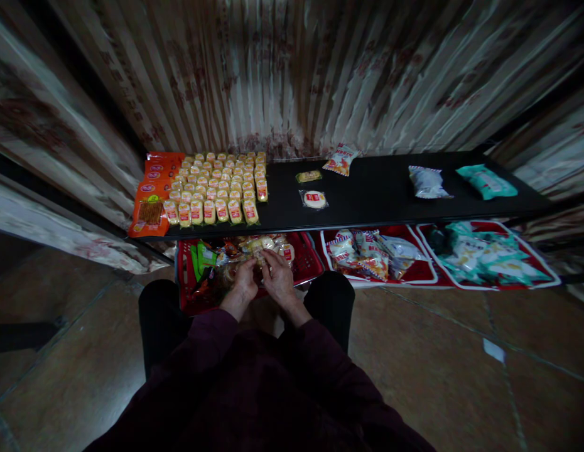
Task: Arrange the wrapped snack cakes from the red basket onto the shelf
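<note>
My left hand [245,281] and my right hand [278,276] are close together over a red basket [311,260], under the front edge of a black shelf. Fingers on both hands are curled in; what lies between them is too dark and small to make out. Just beyond the fingertips are pale, clear-wrapped snacks [262,243]. To the left in the basket lie a green packet [206,258] and darker packets. On the shelf above, small yellow-wrapped cakes [216,182] stand in tight rows beside an orange snack packet [153,194].
The black shelf [367,198] also carries a single wrapped cake [309,176], a round white packaged snack [314,199], a red-and-white bag [341,159], a pale bag [427,182] and a teal bag [486,181]. Two more baskets hold bagged snacks at right. Patterned curtains [282,75] hang behind.
</note>
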Available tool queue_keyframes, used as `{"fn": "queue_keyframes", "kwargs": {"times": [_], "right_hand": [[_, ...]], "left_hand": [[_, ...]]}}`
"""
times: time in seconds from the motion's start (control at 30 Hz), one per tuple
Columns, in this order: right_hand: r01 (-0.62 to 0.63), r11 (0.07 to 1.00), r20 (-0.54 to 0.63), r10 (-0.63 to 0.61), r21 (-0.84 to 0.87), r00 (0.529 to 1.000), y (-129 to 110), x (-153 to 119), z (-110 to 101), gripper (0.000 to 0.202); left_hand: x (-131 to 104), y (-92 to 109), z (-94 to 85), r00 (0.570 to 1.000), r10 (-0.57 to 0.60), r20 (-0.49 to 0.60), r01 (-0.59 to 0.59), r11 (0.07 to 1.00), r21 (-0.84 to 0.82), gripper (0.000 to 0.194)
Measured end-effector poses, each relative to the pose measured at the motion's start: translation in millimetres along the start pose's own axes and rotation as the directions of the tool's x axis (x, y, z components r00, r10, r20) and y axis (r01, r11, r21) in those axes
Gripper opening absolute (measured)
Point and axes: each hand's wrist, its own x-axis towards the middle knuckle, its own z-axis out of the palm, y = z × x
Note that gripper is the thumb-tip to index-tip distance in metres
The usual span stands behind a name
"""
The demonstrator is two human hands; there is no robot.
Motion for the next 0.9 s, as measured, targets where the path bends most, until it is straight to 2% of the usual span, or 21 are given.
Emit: {"fn": "queue_keyframes", "kwargs": {"times": [0.1,0.37,0.53,0.7,0.9], "right_hand": [[-0.028,0.999,-0.005,0.028,-0.016,1.000,4,-1,2,0.037],[-0.085,0.996,-0.039,0.084,-0.010,0.996,9,-3,5,0.036],[-0.135,0.991,-0.067,0.135,0.014,0.989,13,-4,7,0.036],[-0.199,0.978,-0.101,0.205,0.065,0.974,16,-4,8,0.037],[-0.260,0.962,-0.131,0.268,0.080,0.954,22,-2,8,0.041]], "left_hand": [[-4,2,1.8,0.997,-0.071,-0.015,0.071,0.997,-0.041,0.013],[-15,6,8.4,0.996,-0.085,0.011,0.086,0.989,-0.123,0.018],[-18,5,10.3,1.000,-0.028,-0.006,0.027,0.997,-0.079,0.028],[-19,0,10.0,0.996,0.064,0.058,-0.066,0.997,0.033,0.040],[-19,-2,13.8,0.988,0.133,0.082,-0.142,0.983,0.118,0.038]]}}
